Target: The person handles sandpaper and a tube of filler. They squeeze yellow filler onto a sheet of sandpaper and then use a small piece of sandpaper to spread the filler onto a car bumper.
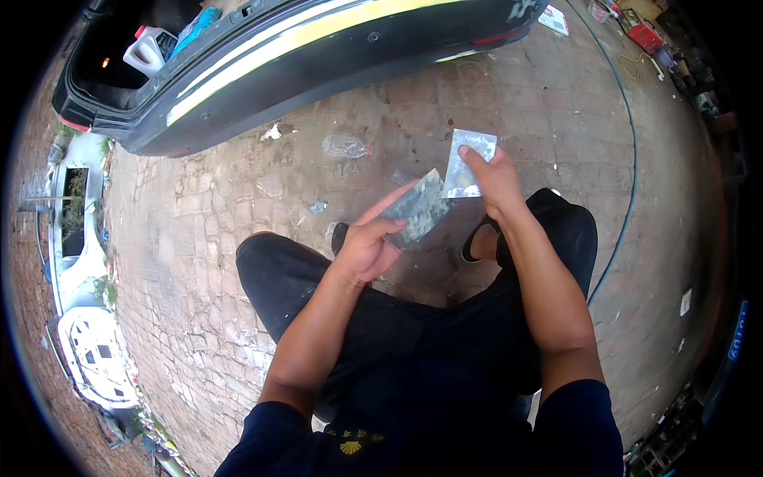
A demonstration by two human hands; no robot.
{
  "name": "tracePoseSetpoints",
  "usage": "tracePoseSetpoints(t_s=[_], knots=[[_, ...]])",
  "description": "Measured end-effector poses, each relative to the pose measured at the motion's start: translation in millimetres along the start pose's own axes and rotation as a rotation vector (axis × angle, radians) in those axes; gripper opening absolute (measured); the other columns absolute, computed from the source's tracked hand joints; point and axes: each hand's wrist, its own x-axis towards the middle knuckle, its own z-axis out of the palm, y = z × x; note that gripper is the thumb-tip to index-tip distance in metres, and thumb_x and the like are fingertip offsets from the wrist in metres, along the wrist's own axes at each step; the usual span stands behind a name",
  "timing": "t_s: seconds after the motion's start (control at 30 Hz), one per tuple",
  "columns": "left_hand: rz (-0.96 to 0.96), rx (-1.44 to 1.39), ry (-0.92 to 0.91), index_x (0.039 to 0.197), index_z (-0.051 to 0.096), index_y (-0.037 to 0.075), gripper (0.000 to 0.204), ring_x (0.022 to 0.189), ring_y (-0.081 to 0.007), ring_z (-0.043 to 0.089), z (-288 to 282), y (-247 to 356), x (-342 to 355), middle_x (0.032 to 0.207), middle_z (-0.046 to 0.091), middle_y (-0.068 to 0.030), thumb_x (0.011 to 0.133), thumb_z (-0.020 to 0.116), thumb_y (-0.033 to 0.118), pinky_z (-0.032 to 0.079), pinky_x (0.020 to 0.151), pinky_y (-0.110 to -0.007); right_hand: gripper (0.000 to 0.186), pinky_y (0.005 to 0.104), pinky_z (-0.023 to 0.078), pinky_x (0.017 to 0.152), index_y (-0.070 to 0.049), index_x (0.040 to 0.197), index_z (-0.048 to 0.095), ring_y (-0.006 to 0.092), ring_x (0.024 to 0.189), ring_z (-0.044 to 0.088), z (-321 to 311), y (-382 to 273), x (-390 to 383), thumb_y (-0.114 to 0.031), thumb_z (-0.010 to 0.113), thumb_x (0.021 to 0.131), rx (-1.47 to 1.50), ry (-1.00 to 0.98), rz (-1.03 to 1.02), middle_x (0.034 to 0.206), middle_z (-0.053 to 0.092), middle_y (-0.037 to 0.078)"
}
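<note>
Between left fingers, mottled grey sheet

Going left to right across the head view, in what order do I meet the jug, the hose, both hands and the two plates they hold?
White red-capped jug → left hand → grey-smeared rectangular plate → white-smeared rectangular plate → right hand → thin green hose.

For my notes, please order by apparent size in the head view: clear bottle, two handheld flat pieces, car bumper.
1. Car bumper
2. Darker flat piece in left hand, paler flat piece in right hand: too alike to rank
3. Clear bottle
</note>
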Motion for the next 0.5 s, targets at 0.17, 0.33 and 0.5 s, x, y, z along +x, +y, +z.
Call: tracePoseSetpoints(t_s=[0.17, 0.33, 0.5], knots=[[0.266, 0.062, 0.178, 0.15, 0.051, -0.005, 0.052, 0.134, -0.0297, 0.059, -8, 2, 10, 0.145, 0.062, -0.0182, 0.1, 0.057, 0.005, 0.043, 0.117, -0.044, 0.022, 0.0342, 0.057, 0.085, -0.003, 0.119, 0.067, 0.0169, 0.097, 0.071, 0, 12, -14, -0.011, 0.072, 0.099, 0.308, -0.036, 0.103, 0.109, 0.074, 0.006], [0.292, 0.078, 0.174, 0.144, 0.056, -0.007, 0.046, 0.128, -0.0274, 0.063, -9, 5, 4, 0.138, 0.067, -0.0169, 0.103, 0.06, 0.014, 0.047, 0.113, -0.042, 0.029, 0.0342, 0.056, 0.088, 0.0, 0.123, 0.065, 0.0158, 0.1, 0.07, 13, 6, -15, -0.01, 0.074, 0.097, 0.182, -0.081, -0.078, 0.113, 0.072, 0.007], [0.022, 0.413, 0.155, 0.128, 0.067, -0.002, 0.032, 0.106, -0.0159, 0.07, -9, 12, 1, 0.12, 0.074, -0.0088, 0.103, 0.067, 0.017, 0.054, 0.097, -0.032, 0.029, 0.0314, 0.055, 0.086, 0.0, 0.122, 0.065, 0.0138, 0.099, 0.068, 16, -10, -28, -0.014, 0.074, 0.098, -0.168, -0.3, -0.083, 0.113, 0.073, 0.007]])
